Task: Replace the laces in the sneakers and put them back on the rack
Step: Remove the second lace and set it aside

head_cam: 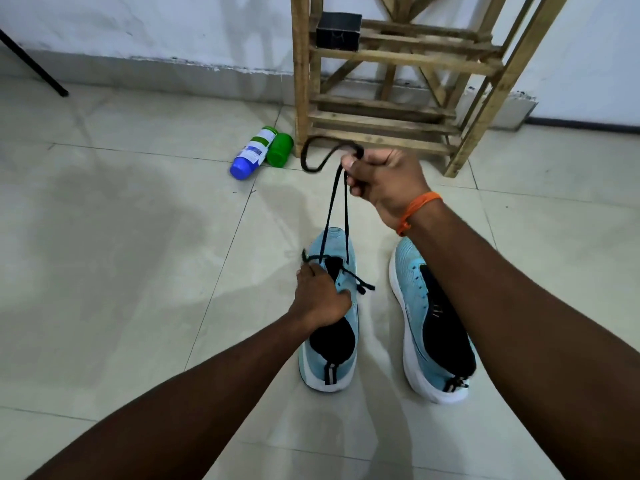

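Two light blue sneakers with white soles stand on the tiled floor, toes pointing away from me. My left hand (320, 299) grips the tongue area of the left sneaker (329, 344). My right hand (384, 181) is raised above it, shut on a black lace (337, 209). Two strands of the lace run taut from my fist down to the sneaker's front eyelets, and a loop sticks out to the left of my fist. A short lace end lies across the sneaker's right side. The right sneaker (429, 327) stands beside it, partly hidden by my right forearm.
A wooden slatted rack (391, 119) stands against the wall straight ahead, with a small black box (338, 31) on an upper shelf. A blue-capped bottle (252, 152) and a green cup (280, 148) lie on the floor left of the rack. A black leg (34, 64) slants at far left.
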